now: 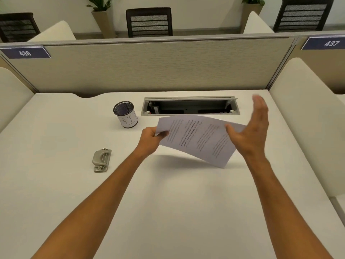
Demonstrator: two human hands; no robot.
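Note:
A printed sheet of paper (197, 139) hangs tilted above the white desk (168, 202), its near corner almost touching the surface. My left hand (151, 139) pinches the sheet's left edge between thumb and fingers. At the sheet's right end is my right hand (252, 129), fingers straight and raised, slightly blurred, the thumb lying over the paper's right edge. A grey hole punch (101, 159) lies on the desk to the left of my left forearm. A black mesh cup (125, 114) with a white label reading "BIN" stands behind the left hand.
An open cable tray (190, 106) is sunk into the desk behind the paper. A beige partition (149, 66) closes off the back, with number plates 436 (25, 52) and 437 (330, 43). Cream side dividers stand left and right. Chairs and plants are beyond.

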